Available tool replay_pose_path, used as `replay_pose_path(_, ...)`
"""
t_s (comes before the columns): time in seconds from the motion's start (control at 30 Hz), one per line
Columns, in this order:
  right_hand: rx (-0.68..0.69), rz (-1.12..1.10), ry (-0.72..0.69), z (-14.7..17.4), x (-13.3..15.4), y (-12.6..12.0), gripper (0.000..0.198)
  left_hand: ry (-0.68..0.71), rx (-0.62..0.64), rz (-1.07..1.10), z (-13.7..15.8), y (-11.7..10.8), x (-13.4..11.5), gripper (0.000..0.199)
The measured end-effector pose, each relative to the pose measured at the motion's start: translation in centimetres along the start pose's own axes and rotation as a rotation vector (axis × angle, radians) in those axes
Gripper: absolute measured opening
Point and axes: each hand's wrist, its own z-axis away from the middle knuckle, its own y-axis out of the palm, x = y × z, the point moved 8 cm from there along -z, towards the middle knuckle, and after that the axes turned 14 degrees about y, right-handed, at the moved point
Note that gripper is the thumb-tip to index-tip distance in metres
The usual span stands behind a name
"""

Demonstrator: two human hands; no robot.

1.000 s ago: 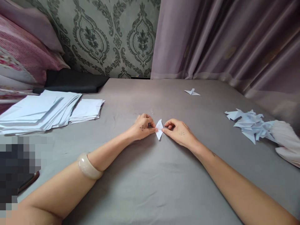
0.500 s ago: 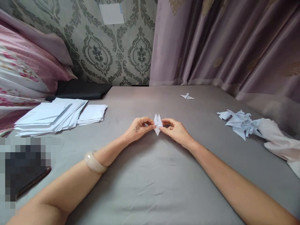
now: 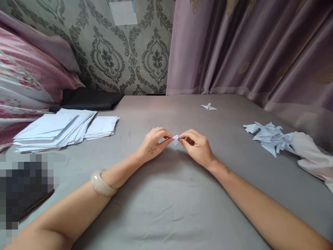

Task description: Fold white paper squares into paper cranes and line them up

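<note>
A small piece of folded white paper [image 3: 176,137] is pinched between my two hands above the grey cloth, near the middle of the view. My left hand [image 3: 155,143] grips its left side between thumb and fingertips. On the opposite side, the thumb and fingers of my right hand [image 3: 197,147] close on the paper's right end. Fingertips cover part of the paper, and its lower part looks faint and blurred. A pale bangle [image 3: 102,184] circles my left wrist.
Left lie a large stack of white sheets [image 3: 47,133] and a smaller stack [image 3: 101,126]. A folded paper bird [image 3: 208,107] rests at the back right. Several more folded papers [image 3: 270,137] are heaped at right beside a pale cloth [image 3: 309,152]. Black fabric [image 3: 91,99] lies back left.
The pointed paper, earlier standing tall with two upper points, now shows as a short, flat shape between my fingers. Both hands have turned slightly, with fingertips nearer together.
</note>
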Motion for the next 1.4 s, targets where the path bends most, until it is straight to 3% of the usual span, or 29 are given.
replay_pose_path(0.13, -0.037, 0.423, -0.263, 0.9, 1.9, 0.5, 0.029, 0.304, 0.101, -0.410, -0.2, -0.1, -2.5, 0.019)
replay_pose_path(0.27, 0.061, 0.656, -0.291, 1.3, 1.4, 2.1, 0.034, 0.381, 0.354, -0.438, 0.1, 2.0, -2.5, 0.026)
replay_pose_path(0.37, 0.150, 0.611, -0.223, 1.6, 0.5, 2.4, 0.029, 0.282, 0.450, -0.279, 0.5, 2.9, -1.7, 0.021)
replay_pose_path(0.6, 0.217, 0.312, 0.016, 1.1, -1.0, 1.7, 0.014, 0.007, 0.390, 0.052, 0.5, 2.4, -0.5, 0.017)
replay_pose_path(0.8, 0.250, 0.266, 0.037, 0.8, -1.5, 1.9, 0.020, -0.066, 0.418, 0.097, 0.4, 2.3, -0.4, 0.028)
replay_pose_path(1.1, 0.232, 0.220, 0.057, 0.4, -1.5, 1.8, 0.012, -0.117, 0.386, 0.132, 0.3, 2.3, 0.3, 0.018)
replay_pose_path(1.4, 0.187, 0.182, 0.194, -0.5, -2.3, 2.0, 0.020, -0.257, 0.297, 0.146, 0.9, 2.7, 1.9, 0.021)
